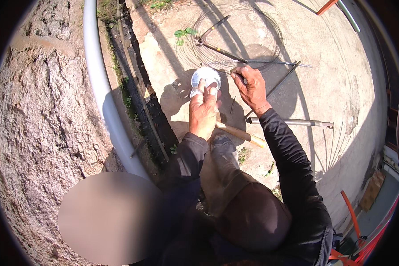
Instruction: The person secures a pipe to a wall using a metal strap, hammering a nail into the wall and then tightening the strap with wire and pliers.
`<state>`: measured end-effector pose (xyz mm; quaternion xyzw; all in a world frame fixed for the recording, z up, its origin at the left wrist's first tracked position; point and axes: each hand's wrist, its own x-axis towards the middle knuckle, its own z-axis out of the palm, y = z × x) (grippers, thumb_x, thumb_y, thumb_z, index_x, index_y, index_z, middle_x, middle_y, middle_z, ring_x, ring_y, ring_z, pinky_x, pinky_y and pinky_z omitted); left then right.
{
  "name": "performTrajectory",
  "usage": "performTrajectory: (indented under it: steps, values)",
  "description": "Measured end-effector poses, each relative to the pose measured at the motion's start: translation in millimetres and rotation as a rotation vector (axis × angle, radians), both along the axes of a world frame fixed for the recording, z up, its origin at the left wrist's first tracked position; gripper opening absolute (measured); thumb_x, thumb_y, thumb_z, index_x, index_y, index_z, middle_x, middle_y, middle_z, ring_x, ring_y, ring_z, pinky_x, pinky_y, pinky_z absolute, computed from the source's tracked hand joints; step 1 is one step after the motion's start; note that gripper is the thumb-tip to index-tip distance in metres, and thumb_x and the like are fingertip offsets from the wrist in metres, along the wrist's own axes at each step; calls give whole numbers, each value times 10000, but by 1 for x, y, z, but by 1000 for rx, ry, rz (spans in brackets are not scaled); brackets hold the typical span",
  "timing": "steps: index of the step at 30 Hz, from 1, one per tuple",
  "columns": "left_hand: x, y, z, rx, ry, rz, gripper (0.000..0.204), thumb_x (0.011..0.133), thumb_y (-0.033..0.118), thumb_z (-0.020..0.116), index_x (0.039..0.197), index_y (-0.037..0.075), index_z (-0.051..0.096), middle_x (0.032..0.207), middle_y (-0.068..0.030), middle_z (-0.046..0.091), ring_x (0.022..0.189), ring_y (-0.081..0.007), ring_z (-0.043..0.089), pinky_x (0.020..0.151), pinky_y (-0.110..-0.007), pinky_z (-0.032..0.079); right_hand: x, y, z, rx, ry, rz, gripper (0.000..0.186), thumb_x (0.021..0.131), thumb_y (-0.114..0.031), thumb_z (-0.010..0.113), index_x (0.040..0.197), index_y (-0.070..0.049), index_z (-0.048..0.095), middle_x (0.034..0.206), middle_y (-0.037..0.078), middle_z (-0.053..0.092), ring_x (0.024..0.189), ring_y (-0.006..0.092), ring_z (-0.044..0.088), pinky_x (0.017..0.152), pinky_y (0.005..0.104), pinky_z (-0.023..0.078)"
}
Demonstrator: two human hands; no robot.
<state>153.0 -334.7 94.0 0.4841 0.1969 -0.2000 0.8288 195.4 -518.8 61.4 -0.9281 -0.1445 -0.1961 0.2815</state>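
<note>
My left hand (pixel 202 116) grips a white round piece (pixel 202 74), a shallow lid or dish by its look; the fingers lie across its near side. To its right, my right hand (pixel 252 88) is closed in a pinch, and I cannot make out what is between the fingertips. Just beyond that hand lie pincers (pixel 200 41) with their handles spread, on top of a loose coil of thin wire (pixel 277 33). A ridged steel rod (pixel 275 62) passes beside my right fingertips. Below my hands a hammer's wooden handle (pixel 241 134) shows, its head mostly hidden.
A grey metal pipe (pixel 297 122) and a dark bar (pixel 281 82) lie on the concrete right of my right forearm. At left, a pale pipe (pixel 97 62) runs along a rough wall (pixel 44 111), beside a mossy gutter (pixel 137 88). My shoe (pixel 223 148) stands near the hammer.
</note>
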Motion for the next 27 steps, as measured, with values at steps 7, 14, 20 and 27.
performTrajectory:
  steps: [7,14,20,27]
  values:
    - [53,-16,-11,-32,151,208,274,985,96,526,1251,29,517,937,-63,631,781,-131,629,666,-281,574,-14,17,-4,50,82,119,217,804,-130,717,991,-79,620,854,91,653,770,304,645,696,384,503]
    - [85,5,-19,-255,154,360,302,1011,177,492,1274,30,504,735,8,501,631,-112,506,597,-329,521,14,-54,-52,-361,208,221,248,825,-320,697,1009,-163,641,991,42,590,1001,250,550,847,399,437]
    - [127,65,25,-222,88,313,370,1004,156,475,1344,17,429,719,21,412,605,-97,380,521,-244,344,44,-120,-81,-743,165,-32,179,878,-280,608,983,-140,573,1010,42,566,1014,239,543,891,382,409]
    - [158,174,92,-182,-192,530,205,987,57,441,1169,4,520,715,-23,449,568,-122,396,432,-239,304,51,-136,-80,-720,170,-192,101,880,-193,566,945,-118,551,944,59,559,982,260,562,876,396,441]
